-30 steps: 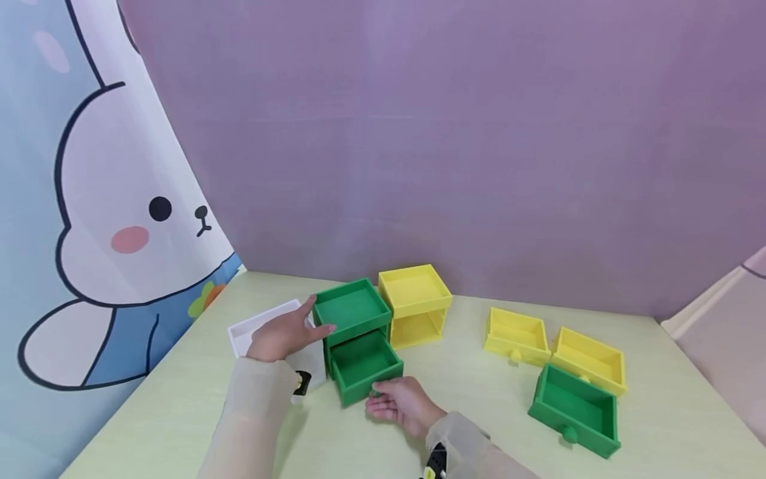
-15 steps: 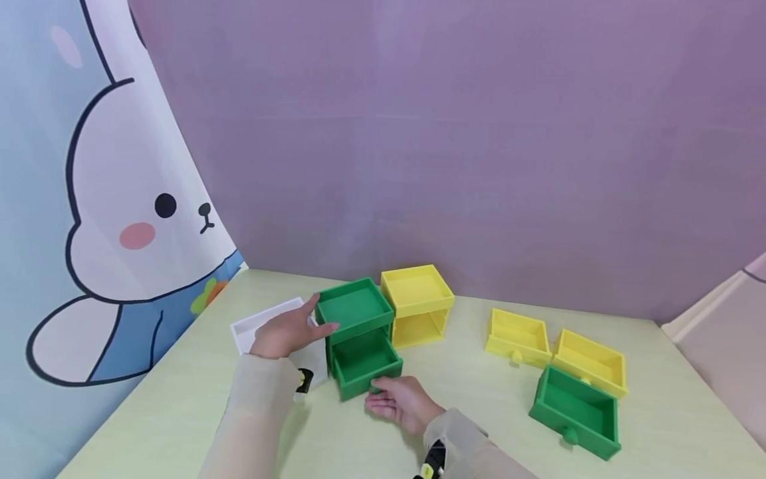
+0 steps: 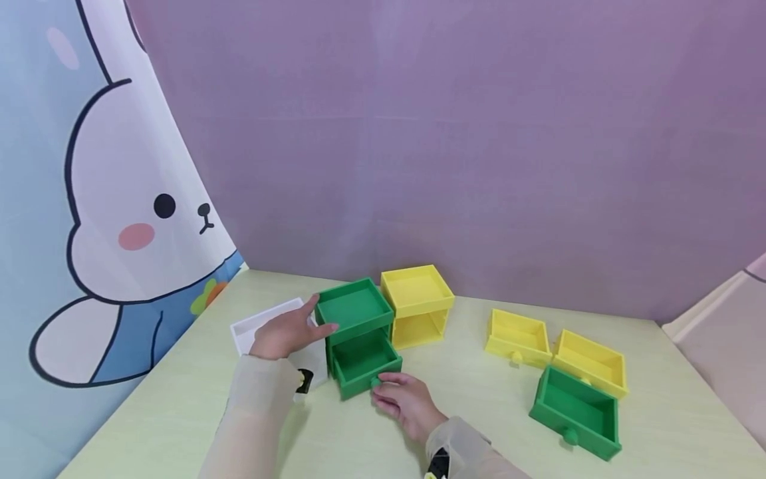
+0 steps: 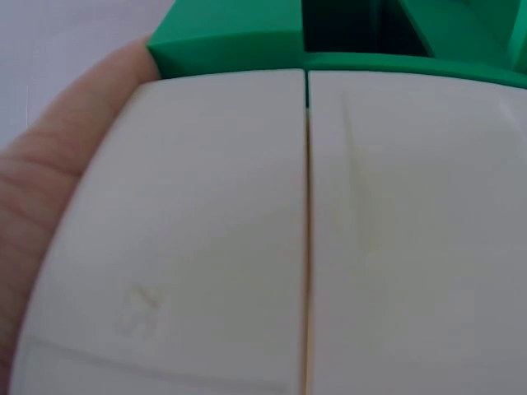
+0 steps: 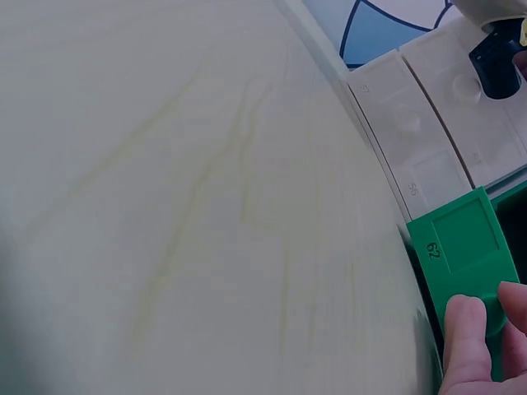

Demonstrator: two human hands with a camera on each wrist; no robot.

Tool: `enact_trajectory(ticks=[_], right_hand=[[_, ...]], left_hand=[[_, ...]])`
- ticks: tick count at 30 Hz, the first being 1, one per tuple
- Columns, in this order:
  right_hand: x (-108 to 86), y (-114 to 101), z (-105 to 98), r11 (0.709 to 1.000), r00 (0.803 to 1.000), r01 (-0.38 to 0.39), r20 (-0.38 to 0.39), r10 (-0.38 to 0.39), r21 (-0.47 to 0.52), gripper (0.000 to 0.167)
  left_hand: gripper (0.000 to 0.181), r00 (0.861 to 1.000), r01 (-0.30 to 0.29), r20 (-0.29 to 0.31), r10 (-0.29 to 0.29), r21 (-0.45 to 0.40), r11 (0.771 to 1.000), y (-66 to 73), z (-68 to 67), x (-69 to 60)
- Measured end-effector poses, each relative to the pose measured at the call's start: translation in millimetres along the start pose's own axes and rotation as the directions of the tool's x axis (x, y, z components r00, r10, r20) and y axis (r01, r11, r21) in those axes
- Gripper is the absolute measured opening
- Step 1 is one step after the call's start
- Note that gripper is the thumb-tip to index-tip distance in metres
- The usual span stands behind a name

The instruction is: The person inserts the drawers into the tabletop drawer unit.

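Observation:
My right hand [image 3: 409, 406] pinches the round knob [image 3: 376, 382] of a green drawer [image 3: 366, 356], which sticks partway out of the green cabinet [image 3: 353, 306]. In the right wrist view, finger and thumb sit on either side of that knob, on a drawer front [image 5: 465, 239] marked with a number. My left hand [image 3: 287, 332] lies across the white cabinet [image 3: 313, 362], fingers spread and mostly straight, and touches the green cabinet's upper left side. Its thumb reaches the front rim of the green top; some fingers are hidden. The left wrist view shows white drawer fronts [image 4: 206, 230] close up.
A yellow cabinet [image 3: 417, 293] with an open, drawerless front stands right of the green one. Two yellow drawers [image 3: 517, 332] and a second green drawer [image 3: 577, 406] lie on the right of the table [image 3: 467, 399]. A purple cloth [image 3: 419, 133] hangs behind.
The green drawer has slid slightly further into its cabinet. My right fingers have shifted a little on the knob, which shows more now. The left hand keeps its place on the cabinets.

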State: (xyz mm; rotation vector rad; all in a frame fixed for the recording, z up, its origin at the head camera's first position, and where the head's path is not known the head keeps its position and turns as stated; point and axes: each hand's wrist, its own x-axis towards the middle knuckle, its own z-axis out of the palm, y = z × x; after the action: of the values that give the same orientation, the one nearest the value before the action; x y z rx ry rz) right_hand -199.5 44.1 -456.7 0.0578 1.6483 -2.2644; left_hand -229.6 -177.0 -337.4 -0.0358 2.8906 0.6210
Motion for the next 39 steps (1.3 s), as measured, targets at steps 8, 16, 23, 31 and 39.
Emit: enact_trajectory(ticks=[8,16,23,31,39], right_hand=[[2.4,0.7,2.6,0.999,1.000,0.015,-0.005,-0.015,0.029,0.028],[5.2,-0.9,5.0,0.999,1.000,0.029,-0.011,-0.029,0.024,0.029],[5.9,-2.7,8.8,0.999,0.999,0.030,-0.029,-0.030,0.015,0.034],[10.2,-3.1,11.8,0.999,0.998,0.026,-0.056,-0.025,0.030,0.034],[12.9,-3.5,15.3,0.999,0.998,0.037,-0.057,-0.036,0.020,0.035]], left_hand=[[0.085,1.000,0.008,-0.004,-0.008,-0.002,1.000,-0.2,0.8,0.7],[0.084,1.000,0.007,-0.012,-0.007,-0.008,1.000,1.8,0.3,-1.2],[0.083,1.000,0.015,-0.016,-0.015,-0.013,1.000,2.6,1.4,-1.9],[0.083,1.000,0.008,-0.015,-0.008,-0.012,1.000,2.8,2.3,-0.3],[0.084,1.000,0.011,-0.017,-0.011,0.010,1.000,2.4,0.7,-1.4]])
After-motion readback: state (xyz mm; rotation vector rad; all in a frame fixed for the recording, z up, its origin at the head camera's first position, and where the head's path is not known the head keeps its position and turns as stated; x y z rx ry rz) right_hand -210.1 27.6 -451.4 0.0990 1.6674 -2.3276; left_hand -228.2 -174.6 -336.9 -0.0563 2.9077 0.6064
